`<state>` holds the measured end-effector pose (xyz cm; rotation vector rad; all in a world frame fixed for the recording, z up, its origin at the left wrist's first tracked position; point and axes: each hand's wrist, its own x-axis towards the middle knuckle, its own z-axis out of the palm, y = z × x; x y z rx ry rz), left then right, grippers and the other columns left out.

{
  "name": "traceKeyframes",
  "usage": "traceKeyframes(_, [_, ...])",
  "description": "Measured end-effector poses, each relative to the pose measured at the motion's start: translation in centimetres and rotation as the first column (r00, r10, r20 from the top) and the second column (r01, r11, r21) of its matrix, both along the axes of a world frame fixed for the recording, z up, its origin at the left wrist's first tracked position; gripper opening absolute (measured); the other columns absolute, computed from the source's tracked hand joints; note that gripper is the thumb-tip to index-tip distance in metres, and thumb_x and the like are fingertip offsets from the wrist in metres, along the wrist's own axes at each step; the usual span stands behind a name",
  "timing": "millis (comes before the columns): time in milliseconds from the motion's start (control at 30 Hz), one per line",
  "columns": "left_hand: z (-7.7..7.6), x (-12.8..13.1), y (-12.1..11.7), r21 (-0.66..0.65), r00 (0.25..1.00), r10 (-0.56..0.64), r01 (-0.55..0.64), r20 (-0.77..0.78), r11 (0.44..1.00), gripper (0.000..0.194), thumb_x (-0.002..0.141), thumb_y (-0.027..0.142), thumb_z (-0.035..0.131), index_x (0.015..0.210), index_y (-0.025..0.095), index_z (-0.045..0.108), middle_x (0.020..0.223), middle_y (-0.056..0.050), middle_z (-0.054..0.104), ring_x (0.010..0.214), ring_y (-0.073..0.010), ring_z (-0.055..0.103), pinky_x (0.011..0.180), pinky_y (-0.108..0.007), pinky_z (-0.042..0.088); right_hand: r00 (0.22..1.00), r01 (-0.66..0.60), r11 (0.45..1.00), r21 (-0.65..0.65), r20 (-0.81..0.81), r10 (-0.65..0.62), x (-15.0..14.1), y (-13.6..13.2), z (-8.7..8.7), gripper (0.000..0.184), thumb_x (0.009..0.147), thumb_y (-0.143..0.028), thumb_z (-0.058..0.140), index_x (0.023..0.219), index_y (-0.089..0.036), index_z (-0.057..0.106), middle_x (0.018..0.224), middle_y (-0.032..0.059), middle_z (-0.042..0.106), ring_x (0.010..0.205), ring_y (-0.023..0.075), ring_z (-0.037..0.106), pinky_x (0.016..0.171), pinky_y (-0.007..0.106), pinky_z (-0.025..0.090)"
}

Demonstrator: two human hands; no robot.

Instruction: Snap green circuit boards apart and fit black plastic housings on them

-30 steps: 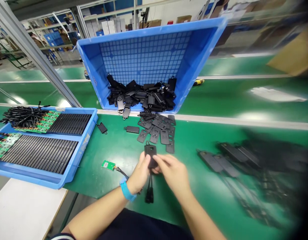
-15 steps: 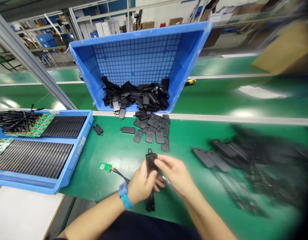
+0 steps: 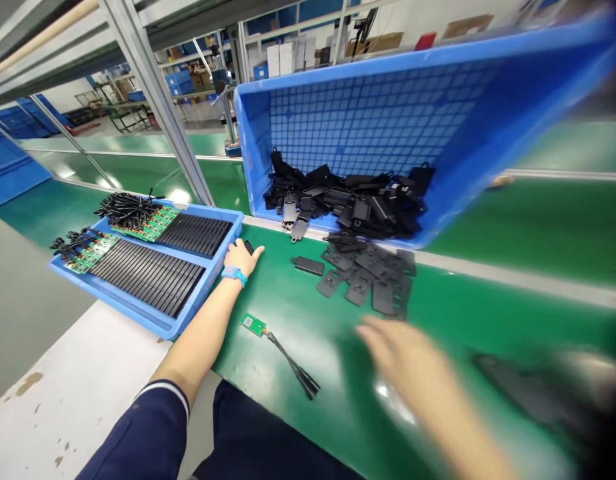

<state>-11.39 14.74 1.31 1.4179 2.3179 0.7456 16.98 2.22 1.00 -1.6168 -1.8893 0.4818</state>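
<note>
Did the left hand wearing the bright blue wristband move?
Yes. The left hand moved left and forward, close beside the shallow, rectangular blue plastic tray.

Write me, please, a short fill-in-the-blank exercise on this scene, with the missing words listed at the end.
1. The grip nearest the tray is the person's ____ one.
2. The case by that grip is coloured ____.
3. The loose board on the bench is coloured ____.
4. The crate behind the pile of plates is coloured ____.

Missing words: left; black; green; blue.
</note>
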Motion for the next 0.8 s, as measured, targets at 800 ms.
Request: traceKeyframes(800, [-0.8,6.3,-11.3,0.144,-0.398,-0.013,0.3,0.917,0.943,0.026,0.08,0.025,0.053,0.105,0.019,0.052,0.121,-0.01,0.047,0.099,-0.0252,0.054,0.082,-0.05,0.04,0.944,-0.233,0.948,-0.217,-0.284,0.167,-4.2,-3.1,-0.6,0.027,0.086,-0.037,0.04,0.082,-0.021,0.061,0.077,0.0042,0.059,0.069,0.0168,0.056,0.063,0.025,0.044])
